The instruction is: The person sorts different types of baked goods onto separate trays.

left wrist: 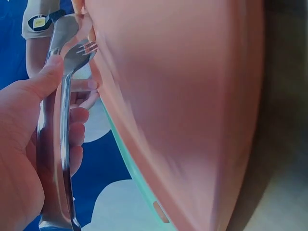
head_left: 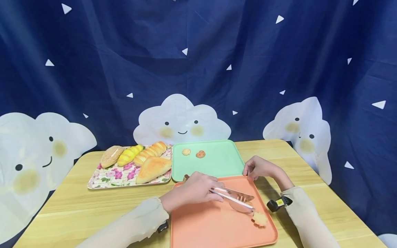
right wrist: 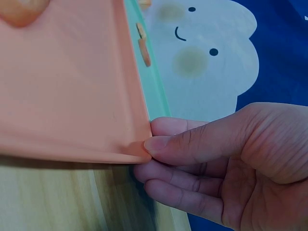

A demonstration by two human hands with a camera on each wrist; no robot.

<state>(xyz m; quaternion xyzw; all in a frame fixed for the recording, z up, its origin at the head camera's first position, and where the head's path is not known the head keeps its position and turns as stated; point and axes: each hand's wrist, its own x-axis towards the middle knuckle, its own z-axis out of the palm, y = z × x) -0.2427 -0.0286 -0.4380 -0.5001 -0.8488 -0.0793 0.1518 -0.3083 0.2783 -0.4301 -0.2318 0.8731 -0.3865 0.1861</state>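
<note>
Bread tray [head_left: 102,182], green tray [head_left: 223,162] behind.

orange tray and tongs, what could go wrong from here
The tongs in the left hand are near the flower-shaped cookie, which lies close to the orange tray rim and might get nudged off. The right hand pinches only the tray's corner, so the tray may pivot or slide.
</note>
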